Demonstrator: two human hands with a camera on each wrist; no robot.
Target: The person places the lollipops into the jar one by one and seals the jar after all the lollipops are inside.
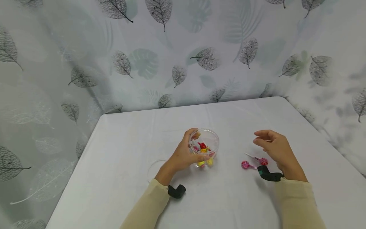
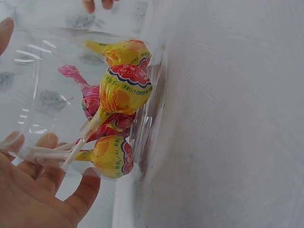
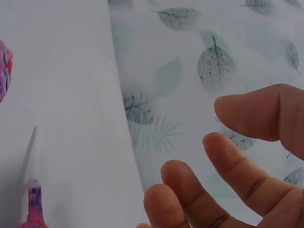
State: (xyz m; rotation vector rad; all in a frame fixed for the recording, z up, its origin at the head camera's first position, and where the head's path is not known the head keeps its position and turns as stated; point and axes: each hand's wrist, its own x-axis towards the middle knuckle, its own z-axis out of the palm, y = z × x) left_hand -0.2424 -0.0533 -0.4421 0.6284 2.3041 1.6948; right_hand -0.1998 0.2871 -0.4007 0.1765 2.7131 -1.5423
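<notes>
My left hand (image 1: pixel 184 155) grips a clear plastic jar (image 1: pixel 210 135), its fingers and thumb wrapped around the side. Inside the jar are several wrapped lollipops, among them a yellow lollipop (image 2: pixel 124 90) and a red lollipop (image 1: pixel 202 145), with white sticks leaning toward the mouth in the left wrist view. The jar is tilted. Over the table to the right, my right hand (image 1: pixel 275 148) hovers with relaxed, slightly bent fingers and holds nothing. Below and beside it lie two pink lollipops: one pink lollipop (image 1: pixel 245 164) in front, another pink lollipop (image 1: pixel 263 161) close behind.
A clear round lid (image 1: pixel 155 168) lies on the white table (image 1: pixel 228 197), partly behind the left forearm. Leaf-patterned curtains (image 1: pixel 177 47) hang behind and at both sides of the table.
</notes>
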